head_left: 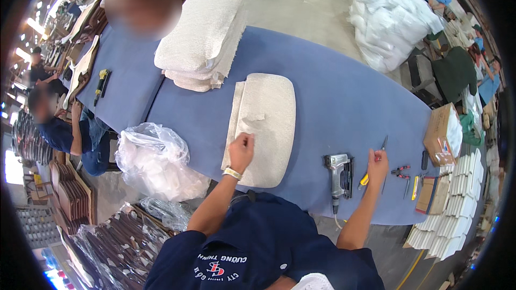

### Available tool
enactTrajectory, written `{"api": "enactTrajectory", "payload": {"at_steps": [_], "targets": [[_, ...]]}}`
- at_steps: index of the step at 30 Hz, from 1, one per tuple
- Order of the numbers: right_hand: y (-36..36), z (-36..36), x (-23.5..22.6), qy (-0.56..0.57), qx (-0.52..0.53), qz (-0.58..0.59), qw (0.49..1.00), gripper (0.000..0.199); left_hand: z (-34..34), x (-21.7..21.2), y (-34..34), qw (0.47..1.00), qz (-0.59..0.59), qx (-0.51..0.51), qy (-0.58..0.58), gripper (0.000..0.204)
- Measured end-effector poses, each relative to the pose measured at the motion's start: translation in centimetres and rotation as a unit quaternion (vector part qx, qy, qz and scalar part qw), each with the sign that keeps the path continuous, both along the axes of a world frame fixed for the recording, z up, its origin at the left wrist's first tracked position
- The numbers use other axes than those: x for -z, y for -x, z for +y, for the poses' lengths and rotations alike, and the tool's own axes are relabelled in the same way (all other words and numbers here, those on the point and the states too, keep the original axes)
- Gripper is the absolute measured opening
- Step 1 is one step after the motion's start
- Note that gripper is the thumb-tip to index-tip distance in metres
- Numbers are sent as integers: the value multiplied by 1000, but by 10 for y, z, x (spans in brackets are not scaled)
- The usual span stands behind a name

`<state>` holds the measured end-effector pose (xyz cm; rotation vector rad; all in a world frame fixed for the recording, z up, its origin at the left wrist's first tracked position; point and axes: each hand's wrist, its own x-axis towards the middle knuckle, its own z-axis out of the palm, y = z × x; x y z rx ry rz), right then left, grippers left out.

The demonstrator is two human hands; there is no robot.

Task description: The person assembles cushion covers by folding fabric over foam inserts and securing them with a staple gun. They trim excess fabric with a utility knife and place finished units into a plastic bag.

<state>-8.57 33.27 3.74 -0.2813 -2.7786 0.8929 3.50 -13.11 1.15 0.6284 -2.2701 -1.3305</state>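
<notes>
A beige fabric-covered pad [274,129] with rounded corners lies in front of me on the blue-topped table [317,96]. Over its left part, my left hand [241,153] is closed, its fingertips pinched together; what they hold, if anything, is too small to make out. A small loose flap of fabric [252,122] sticks up just beyond those fingers. At the right, my right hand [378,165] is closed round a slim pointed tool [385,142] with a bit of red on it. Beside this hand lies a yellow-handled tool [364,180], partly covered.
A staple gun [338,176] with a hose lies between my hands. Pliers [400,171], a yellow cutter [415,188] and a cardboard box [441,135] are at the right. A fabric stack [201,32] stands far left, a plastic bag [153,156] nearer. Co-workers sit left.
</notes>
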Motion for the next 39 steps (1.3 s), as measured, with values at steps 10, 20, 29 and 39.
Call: {"api": "enactTrajectory", "payload": {"at_steps": [10,20,29,39], "targets": [[204,-307,73,226,-209,92,947,17,26,31,33,961,-93,65,252,20],[272,-386,113,49,-249,68,965,35,26,42,27,955,-117,103,254,12],[200,-314,125,270,-208,31,940,56,23,33,37,963,-94,89,234,12],[-16,-293,61,418,-147,-241,864,55,23,40,26,989,-43,29,141,14]]}}
